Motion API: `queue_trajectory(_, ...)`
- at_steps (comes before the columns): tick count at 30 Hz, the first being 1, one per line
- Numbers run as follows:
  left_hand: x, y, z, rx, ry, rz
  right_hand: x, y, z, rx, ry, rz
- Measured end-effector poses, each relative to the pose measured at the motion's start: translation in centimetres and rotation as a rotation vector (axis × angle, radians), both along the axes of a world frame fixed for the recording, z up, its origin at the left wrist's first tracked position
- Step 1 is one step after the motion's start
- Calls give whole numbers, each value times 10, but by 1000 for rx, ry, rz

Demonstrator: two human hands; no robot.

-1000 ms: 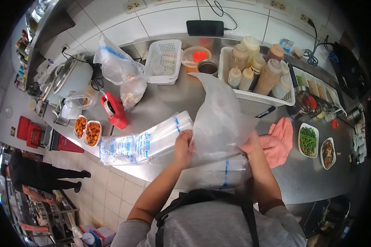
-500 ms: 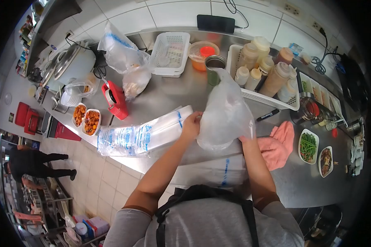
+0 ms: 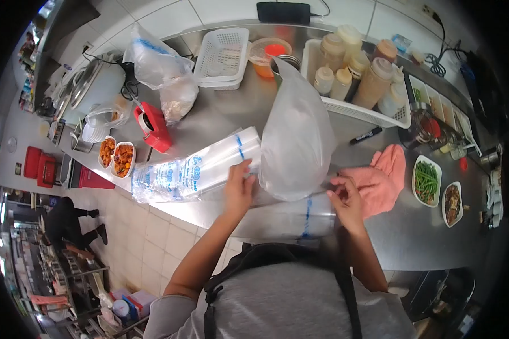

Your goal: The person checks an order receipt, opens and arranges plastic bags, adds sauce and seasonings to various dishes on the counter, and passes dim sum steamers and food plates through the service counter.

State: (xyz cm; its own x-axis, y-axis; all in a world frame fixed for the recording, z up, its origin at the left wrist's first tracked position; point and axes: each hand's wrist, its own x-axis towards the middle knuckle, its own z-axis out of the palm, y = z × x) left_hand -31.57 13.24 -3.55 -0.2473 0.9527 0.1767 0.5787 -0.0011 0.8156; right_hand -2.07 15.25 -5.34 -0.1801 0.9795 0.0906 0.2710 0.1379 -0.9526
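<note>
Our left hand point(image 3: 239, 189) is loosely open, apparently empty; whether our right hand point(image 3: 349, 202), fingers curled, pinches anything we cannot tell. We best handle the puffed bag point(image 3: 296, 135), just far between them, lightly.

A steel counter point(image 3: 415, 240) carries a pack of clear bags point(image 3: 195, 169) just left of the left hand point(image 3: 238, 189), and a flat stack of clear bags point(image 3: 283, 220) on the near side between the hands. Just right of the right hand point(image 3: 349, 204) lies a pink cloth point(image 3: 382, 178), with a dish of green beans point(image 3: 427, 181) farther out. A black marker point(image 3: 366, 135) lies beyond that hand, a red dispenser point(image 3: 155, 135) well beyond the left.
</note>
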Motion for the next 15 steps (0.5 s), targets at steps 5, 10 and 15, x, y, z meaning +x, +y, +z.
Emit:
queue_trajectory(5,-17,-68,33,-228,98,-490,17,-30,55,164,-363,534)
queue_trajectory(10,-12,-83,14,-36,403,-555,1,-34,28,319,-507,530)
queue_trajectory(15,-10,-61,53,65,123,-314,-10,-11,68,397,-284,267)
